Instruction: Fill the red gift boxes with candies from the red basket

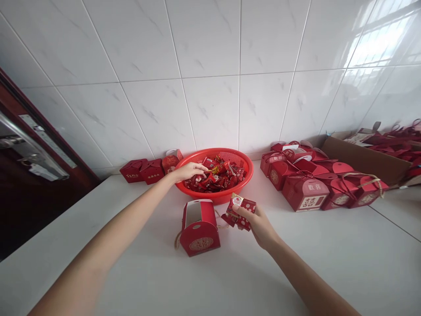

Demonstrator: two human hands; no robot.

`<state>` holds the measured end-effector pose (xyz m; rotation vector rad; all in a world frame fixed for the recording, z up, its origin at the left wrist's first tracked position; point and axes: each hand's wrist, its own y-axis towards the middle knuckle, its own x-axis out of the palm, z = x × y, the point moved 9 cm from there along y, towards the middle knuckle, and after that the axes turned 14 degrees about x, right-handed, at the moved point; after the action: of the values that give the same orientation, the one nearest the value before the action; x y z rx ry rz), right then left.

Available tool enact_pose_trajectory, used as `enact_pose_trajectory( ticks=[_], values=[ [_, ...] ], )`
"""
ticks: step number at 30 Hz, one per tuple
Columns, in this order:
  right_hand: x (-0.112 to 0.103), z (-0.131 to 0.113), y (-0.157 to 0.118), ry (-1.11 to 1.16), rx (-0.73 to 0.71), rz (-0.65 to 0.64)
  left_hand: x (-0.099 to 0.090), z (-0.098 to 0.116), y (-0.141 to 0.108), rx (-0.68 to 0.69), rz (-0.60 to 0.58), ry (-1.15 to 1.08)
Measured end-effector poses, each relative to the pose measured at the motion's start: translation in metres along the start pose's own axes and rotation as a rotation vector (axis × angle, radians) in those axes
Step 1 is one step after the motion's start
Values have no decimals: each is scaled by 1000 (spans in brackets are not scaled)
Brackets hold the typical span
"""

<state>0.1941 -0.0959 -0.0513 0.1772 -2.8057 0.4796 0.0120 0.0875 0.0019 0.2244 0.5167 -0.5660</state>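
A round red plastic basket (247,172) full of red and gold wrapped sweets (219,177) stands against the tiled wall. My left hand (191,172) reaches over its left side, fingers closed at the sweets; what they hold, if anything, is too small to tell. My right hand (258,221), in front of the basket, is closed on several red wrapped packets (242,210), one with a gold corner. Between my arms stands a red gift box (202,232), its top open and a twine handle hanging at its sides.
Closed red boxes (153,171) stand left of the basket. More red boxes (305,193) are grouped at the right, beside a brown carton (371,158) with red items. A dark red door (39,175) is at the left edge.
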Motion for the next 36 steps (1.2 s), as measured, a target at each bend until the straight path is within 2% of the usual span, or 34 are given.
enact_pose_trajectory(
  ticks=[5,10,14,28,31,36],
  values=[
    [0,0,0,2,-4,-7,0,-12,-3,-122,7,-37],
    [0,0,0,6,-13,-4,-13,-9,5,11,125,68],
    [0,1,1,9,-11,-2,-20,-11,6,52,191,115],
    [3,-4,-4,27,-35,-26,-22,4,1,98,234,267],
    [3,-4,-3,37,-33,-30,-27,7,-3,92,288,310],
    [1,-3,-2,56,-23,-18,-45,11,-13,58,453,441]
  ],
)
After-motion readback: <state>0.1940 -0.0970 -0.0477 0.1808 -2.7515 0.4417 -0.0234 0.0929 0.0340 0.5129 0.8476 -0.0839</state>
